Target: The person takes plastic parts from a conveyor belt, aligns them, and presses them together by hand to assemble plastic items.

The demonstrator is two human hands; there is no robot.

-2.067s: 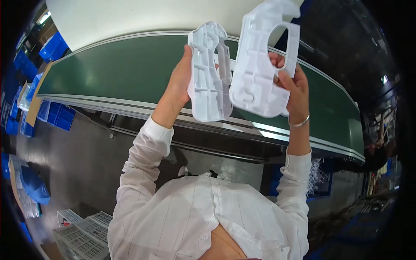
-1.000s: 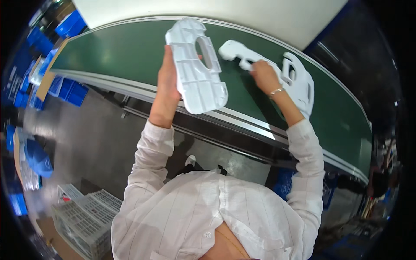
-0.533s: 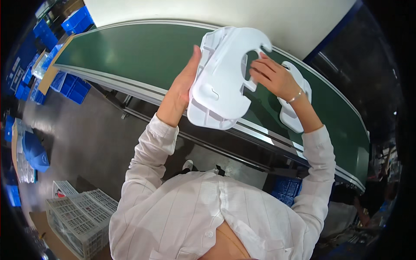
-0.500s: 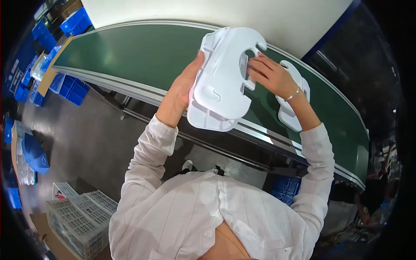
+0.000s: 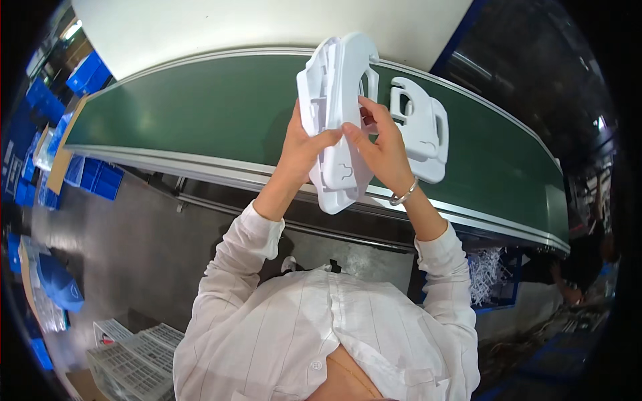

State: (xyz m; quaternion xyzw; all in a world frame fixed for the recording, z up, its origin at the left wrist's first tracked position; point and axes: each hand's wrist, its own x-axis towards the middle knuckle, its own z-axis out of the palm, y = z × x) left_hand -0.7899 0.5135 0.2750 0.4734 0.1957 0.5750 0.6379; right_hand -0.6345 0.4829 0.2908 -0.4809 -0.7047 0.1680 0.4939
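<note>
Above the front of the green table [image 5: 200, 100] I hold a white moulded plastic part [image 5: 348, 87], nearly upright and seen edge-on. It looks like two shells lying face to face, with a gap along the left side. My left hand [image 5: 298, 151] is closed round its left edge, the thumb lying across the gap. On the other side my right hand [image 5: 388, 148] grips it, thumb on the front shell and fingers at the curved cut-out; some fingertips are hidden. To the right, a similar white plastic part [image 5: 422, 136] rests on the table.
A pale wall panel [image 5: 267, 23] rises behind the table's far edge. Blue bins [image 5: 100, 177] stand at the left, with grey crates [image 5: 137, 361] on the floor below. Under the table at right is a blue bin of small white pieces [image 5: 491, 277]. Another person's arm [image 5: 568, 291] shows at far right.
The held part has turned from facing me to edge-on, showing the gap between its shells. My right hand has moved left and now grips it. The view has shifted slightly.
</note>
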